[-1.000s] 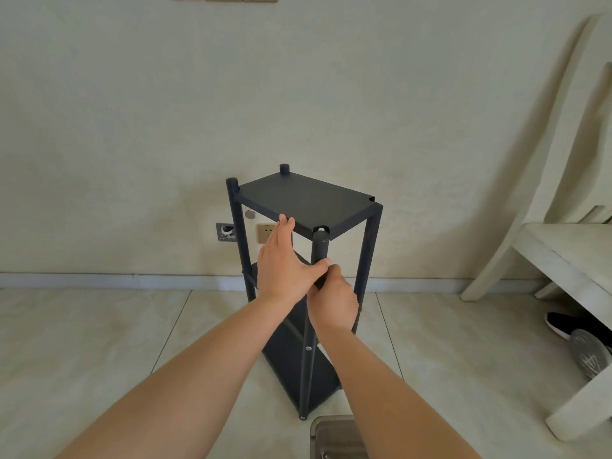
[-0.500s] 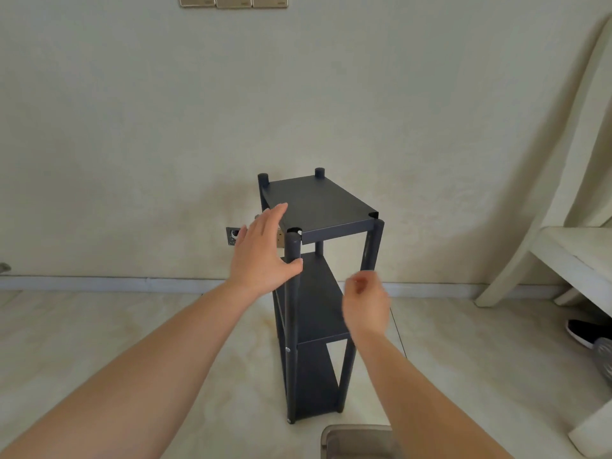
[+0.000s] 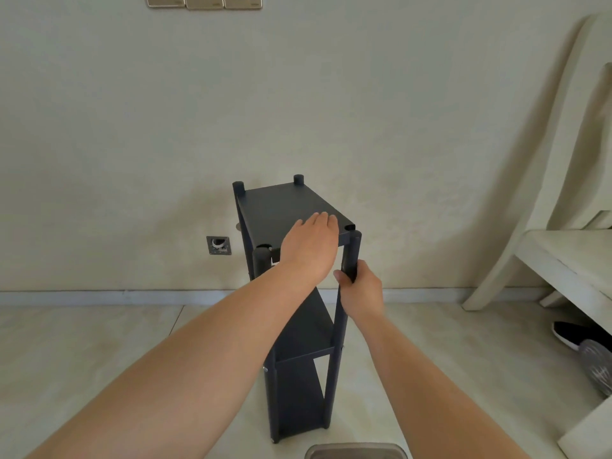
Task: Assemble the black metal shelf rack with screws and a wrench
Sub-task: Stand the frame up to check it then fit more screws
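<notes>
At the very near edge of the tiled floor (image 3: 82, 352), a grey metal container's rim (image 3: 356, 450) shows at the bottom of the view. Just beyond it the black metal shelf rack (image 3: 299, 385) stands upright on the floor, close to the wall, with three shelves set between four round posts. The right hand (image 3: 361, 289) grips the near right post (image 3: 349, 253) a little below the top shelf, its fingers curled round the tube and the thumb pressed against the post's left side. The left hand (image 3: 311, 246) lies palm down over the near edge of the top shelf (image 3: 281, 207), fingers straight and together, reaching toward the shelf's right side; it holds nothing. The near left post (image 3: 261, 263) rises beside that wrist, with something small and white between post and wrist that is too hidden to name. On the floor's right side stands a cream wooden chair (image 3: 563, 256), and a black shoe (image 3: 576, 334) lies under it. Farther back, a baseboard (image 3: 99, 294) runs along the plaster wall (image 3: 298, 94), a low wall socket (image 3: 218, 245) sits left of the rack, and a row of gold-coloured switch plates (image 3: 203, 1) is at the top edge.
</notes>
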